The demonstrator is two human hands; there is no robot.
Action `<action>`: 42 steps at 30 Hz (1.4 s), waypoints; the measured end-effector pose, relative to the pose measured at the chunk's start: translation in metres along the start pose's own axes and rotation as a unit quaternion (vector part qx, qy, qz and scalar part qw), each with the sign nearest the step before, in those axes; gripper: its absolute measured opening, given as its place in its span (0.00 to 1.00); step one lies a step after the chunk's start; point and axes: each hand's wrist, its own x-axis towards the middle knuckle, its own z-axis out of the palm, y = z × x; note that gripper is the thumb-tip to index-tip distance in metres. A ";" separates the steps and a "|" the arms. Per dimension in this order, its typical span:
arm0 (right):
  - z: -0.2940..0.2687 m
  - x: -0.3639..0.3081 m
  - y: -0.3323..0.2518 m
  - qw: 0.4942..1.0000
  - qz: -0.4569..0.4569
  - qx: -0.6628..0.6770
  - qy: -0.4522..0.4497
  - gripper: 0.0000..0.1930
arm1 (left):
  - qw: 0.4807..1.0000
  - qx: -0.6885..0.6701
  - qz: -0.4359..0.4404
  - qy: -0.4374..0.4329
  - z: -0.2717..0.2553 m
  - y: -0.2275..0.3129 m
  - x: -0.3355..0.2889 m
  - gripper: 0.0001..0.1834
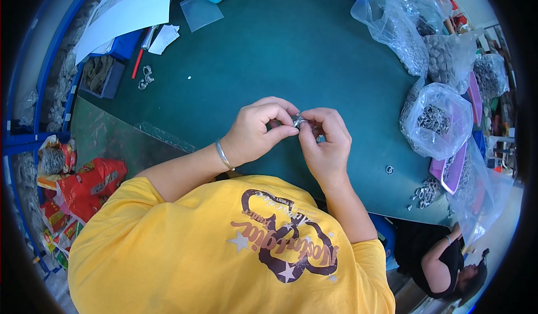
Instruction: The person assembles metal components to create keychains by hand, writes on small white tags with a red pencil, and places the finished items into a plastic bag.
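Note:
Over the green tabletop (314,50), my left hand (253,128) and my right hand (327,141) meet fingertip to fingertip. Between them is a small shiny metal piece (298,120), pinched by the thumb and fingers of both. Its exact shape is mostly covered by my fingers. A single metal ring (389,169) lies to the right of my right hand. Beyond it, a pile of small metal rings (427,193) sits by the table's right edge. Off to the left, a few ring-shaped metal clamps (145,77) lie together.
Along the right stand an open plastic bag of metal rings (434,118), a purple tray (453,168) and other clear bags (400,31). At the far left are a blue bin (101,78), paper sheets (129,11) and a red pen (137,64). Another person (443,261) sits at lower right.

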 end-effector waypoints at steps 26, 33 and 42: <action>-0.023 0.012 0.007 0.981 -0.019 0.071 -0.181 0.08 | 0.902 -0.303 -0.298 -0.069 -0.008 0.006 0.011 0.14; -0.022 0.007 0.014 0.977 0.096 0.165 -0.091 0.02 | 0.910 -0.307 -0.259 -0.105 -0.012 0.010 0.014 0.16; -0.030 0.010 0.005 0.966 0.146 0.187 -0.100 0.05 | 0.913 -0.344 -0.216 -0.041 -0.011 0.006 0.011 0.16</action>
